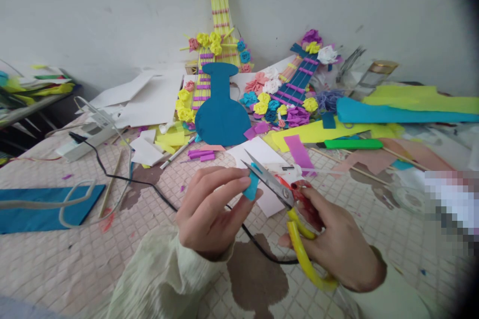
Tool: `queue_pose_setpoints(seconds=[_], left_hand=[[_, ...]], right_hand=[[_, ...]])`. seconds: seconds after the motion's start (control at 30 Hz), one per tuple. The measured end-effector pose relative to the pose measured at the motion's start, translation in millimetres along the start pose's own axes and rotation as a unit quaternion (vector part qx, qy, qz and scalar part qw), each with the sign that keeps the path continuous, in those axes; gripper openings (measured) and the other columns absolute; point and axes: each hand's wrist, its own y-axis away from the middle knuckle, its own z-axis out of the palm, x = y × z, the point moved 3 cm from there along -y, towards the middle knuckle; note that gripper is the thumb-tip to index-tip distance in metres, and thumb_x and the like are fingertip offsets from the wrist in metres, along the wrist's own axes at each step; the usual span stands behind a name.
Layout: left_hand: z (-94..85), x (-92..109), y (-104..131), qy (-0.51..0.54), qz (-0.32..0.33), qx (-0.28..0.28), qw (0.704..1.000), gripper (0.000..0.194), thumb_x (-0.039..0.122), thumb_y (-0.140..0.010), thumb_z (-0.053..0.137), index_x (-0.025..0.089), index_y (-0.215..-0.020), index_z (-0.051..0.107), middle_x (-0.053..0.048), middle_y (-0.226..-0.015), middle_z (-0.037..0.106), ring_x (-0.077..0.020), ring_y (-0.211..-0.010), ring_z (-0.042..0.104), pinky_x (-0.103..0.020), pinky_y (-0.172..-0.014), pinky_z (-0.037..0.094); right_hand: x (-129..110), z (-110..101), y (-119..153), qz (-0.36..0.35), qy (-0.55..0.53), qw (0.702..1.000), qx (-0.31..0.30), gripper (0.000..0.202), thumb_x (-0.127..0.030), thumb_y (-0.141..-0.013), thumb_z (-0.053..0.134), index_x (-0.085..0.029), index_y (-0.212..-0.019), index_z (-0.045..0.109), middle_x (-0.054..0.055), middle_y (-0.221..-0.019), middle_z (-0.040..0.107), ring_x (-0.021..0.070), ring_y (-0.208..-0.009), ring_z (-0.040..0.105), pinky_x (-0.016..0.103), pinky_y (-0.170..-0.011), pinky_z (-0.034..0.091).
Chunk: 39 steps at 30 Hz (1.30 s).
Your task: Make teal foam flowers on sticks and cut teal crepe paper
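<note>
Between the fingertips of my left hand point(215, 209) is a small light-blue paper piece point(252, 184), pinched upright. My right hand point(337, 234) grips yellow-handled scissors point(275, 187), whose parted blades point up and left, with the paper piece at the blades. Behind my hands stands a dark-blue guitar-shaped cutout point(223, 114). It leans against a yellow paper guitar point(220, 7) trimmed with paper flowers. White paper point(271, 204) lies beneath the scissors.
A smaller blue guitar point(299, 79) with flowers leans at the wall. A green utility knife point(352, 144) lies right. The black cable point(157, 190) crosses the table from a white power strip point(86, 142). At left lies a blue paper strip point(33, 214); at right, a tape roll point(409, 198).
</note>
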Motion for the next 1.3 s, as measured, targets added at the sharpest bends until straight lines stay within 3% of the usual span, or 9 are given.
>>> queue_pose_setpoints(seconds=[0.2,0.4,0.7,0.9,1.1,1.3], left_hand=[[0.2,0.8,-0.8,0.005,-0.008,0.0,1.0,0.03,0.003,-0.058,0.069,0.017,-0.083,0.059,-0.003,-0.078,0.064,-0.0158,-0.07,0.061,-0.03,-0.057,0.051],[0.2,1.5,-1.9,0.004,0.0,0.0,1.0,0.029,0.002,-0.058,0.068,0.016,-0.082,0.058,-0.003,-0.078,0.064,-0.0155,-0.069,0.061,-0.029,-0.057,0.051],[0.0,0.9,-1.2,0.013,0.011,0.009,1.0,0.03,-0.001,-0.056,0.069,0.013,-0.082,0.06,-0.005,-0.078,0.065,-0.0164,-0.069,0.061,-0.03,-0.058,0.051],[-0.1,-2.3,-0.5,0.025,0.045,0.025,0.998,0.03,-0.003,-0.054,0.069,0.009,-0.081,0.061,-0.007,-0.077,0.065,-0.0172,-0.068,0.061,-0.031,-0.055,0.05],[-0.4,-2.2,-0.9,0.027,0.037,0.019,0.999,0.032,-0.005,-0.053,0.069,0.008,-0.081,0.061,-0.008,-0.077,0.065,-0.0181,-0.069,0.061,-0.032,-0.056,0.05],[-0.2,-2.7,0.1,0.022,0.038,0.023,0.999,0.032,-0.002,-0.054,0.069,0.01,-0.083,0.061,-0.007,-0.078,0.065,-0.018,-0.069,0.062,-0.032,-0.056,0.05]], right_hand=[[-0.7,-0.5,-1.1,-0.013,0.004,1.0,0.008,0.049,-0.061,-0.06,0.059,-0.023,-0.087,0.045,0.0,-0.062,0.058,0.0157,-0.05,0.057,0.026,-0.043,0.044],[-1.4,-1.2,-0.7,-0.015,0.002,1.0,0.015,0.035,-0.049,-0.067,0.057,-0.023,-0.088,0.045,-0.002,-0.062,0.057,0.0145,-0.05,0.057,0.025,-0.047,0.046],[-2.2,-1.4,-0.4,-0.019,0.007,1.0,0.017,0.031,-0.043,-0.068,0.056,-0.022,-0.09,0.047,-0.001,-0.061,0.059,0.0153,-0.049,0.058,0.025,-0.045,0.045],[-2.1,-1.1,0.0,-0.038,0.02,0.999,0.027,0.034,-0.043,-0.067,0.057,-0.022,-0.092,0.047,-0.003,-0.057,0.058,0.0144,-0.045,0.056,0.024,-0.042,0.043],[-2.0,-1.6,0.2,-0.045,0.038,0.997,0.04,0.029,-0.044,-0.072,0.052,-0.023,-0.09,0.047,-0.003,-0.054,0.057,0.0137,-0.043,0.055,0.023,-0.041,0.043],[-3.7,-4.0,-2.0,-0.058,0.029,0.997,0.041,0.033,-0.044,-0.068,0.057,-0.022,-0.091,0.047,-0.004,-0.054,0.057,0.0117,-0.042,0.054,0.021,-0.041,0.042]])
